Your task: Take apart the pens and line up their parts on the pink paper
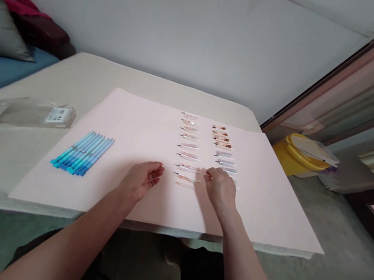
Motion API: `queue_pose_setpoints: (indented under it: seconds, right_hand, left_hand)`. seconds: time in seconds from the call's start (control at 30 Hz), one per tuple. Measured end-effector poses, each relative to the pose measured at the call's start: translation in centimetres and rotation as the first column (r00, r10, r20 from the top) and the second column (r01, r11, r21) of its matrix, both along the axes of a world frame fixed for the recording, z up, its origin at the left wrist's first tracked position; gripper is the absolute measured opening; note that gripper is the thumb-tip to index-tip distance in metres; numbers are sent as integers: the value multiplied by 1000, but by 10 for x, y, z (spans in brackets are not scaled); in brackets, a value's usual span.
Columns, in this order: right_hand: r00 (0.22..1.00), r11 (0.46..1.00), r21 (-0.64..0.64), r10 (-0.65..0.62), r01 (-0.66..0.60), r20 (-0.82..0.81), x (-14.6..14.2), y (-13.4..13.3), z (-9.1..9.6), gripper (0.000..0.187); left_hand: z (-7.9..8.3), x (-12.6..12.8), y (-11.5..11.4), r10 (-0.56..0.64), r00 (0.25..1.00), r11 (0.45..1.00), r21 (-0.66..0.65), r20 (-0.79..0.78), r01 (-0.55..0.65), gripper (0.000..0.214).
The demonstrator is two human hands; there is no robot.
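Directly between left grip (141, 179) and right grip (221, 186), slim patterned pens (186, 178).

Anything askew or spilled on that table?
No spill visible. The blue pens lie slanted, their lower ends uneven, whereas the middle column of pens lies roughly level.

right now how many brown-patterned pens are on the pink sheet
4 visible, in one column beyond the right hand on the pink sheet: farthest pen, second pen, third pen, nearest pen. The hand might hide more.
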State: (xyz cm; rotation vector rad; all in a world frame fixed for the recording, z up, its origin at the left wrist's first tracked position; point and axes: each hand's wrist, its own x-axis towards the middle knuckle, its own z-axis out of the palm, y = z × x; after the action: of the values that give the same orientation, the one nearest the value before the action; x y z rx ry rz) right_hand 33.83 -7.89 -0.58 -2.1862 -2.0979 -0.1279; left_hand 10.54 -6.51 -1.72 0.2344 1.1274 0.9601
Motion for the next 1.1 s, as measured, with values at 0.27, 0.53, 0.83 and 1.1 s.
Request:
queue_pose_setpoints:
  seconds: [0.27, 0.53, 0.83, 1.1]
  right_hand:
    - [982, 965, -184, 177, -187, -66, -44, -14, 4, 19]
    - [926, 891, -252, 369, -378, -82, -99, -25, -2, 18]
    - [879, 857, -199, 453, -476, -148, -117, -29, -7, 19]
    - [875, 854, -199, 452, -480, -172, -117, -30, -9, 19]
  left_hand:
    - [2, 3, -4, -53, 998, 997, 49, -34, 55, 14]
    - [21, -31, 14, -97, 828, 866, 363, -553, 344, 26]
    - [20, -119, 40, -146, -379, 872, -300, -914, 387, 21]
    - [-1, -129, 47, -144, -323, 898, -261, -935, 355, 15]
